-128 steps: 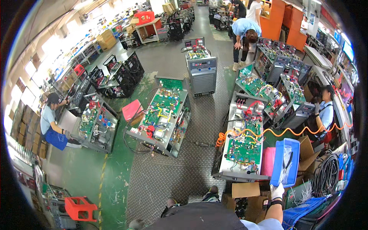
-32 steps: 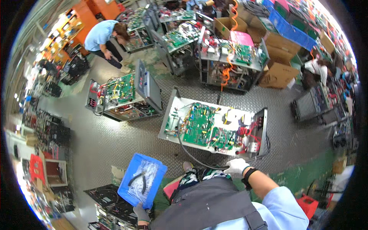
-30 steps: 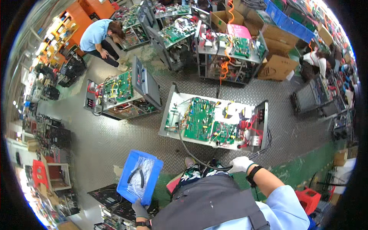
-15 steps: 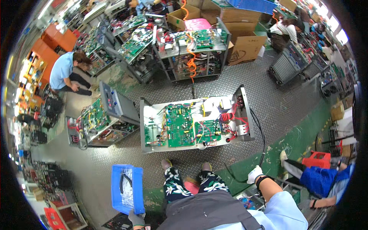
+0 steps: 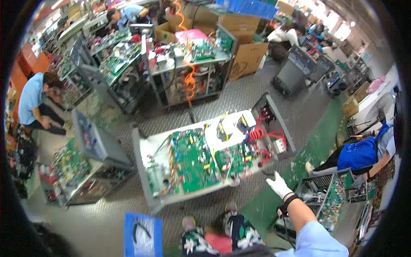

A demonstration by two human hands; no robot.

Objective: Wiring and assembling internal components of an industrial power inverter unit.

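Right hand (image 5: 279, 186): gloved, your arm reaching up from the lower right; thumb and forefinger spread, contact with the dark piece (image 5: 268, 173) beside them unclear.
Left hand: outside the frame; you cannot tell its fingers.
Open chassis (image 5: 192, 196): centre.
Blue tray (image 5: 158, 240): lower left, bearing a dark curved tool (image 5: 140, 231).
Change: your left hand, earlier at the tray, is gone from view.

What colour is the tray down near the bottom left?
The tray is blue; it shows best in the head view.
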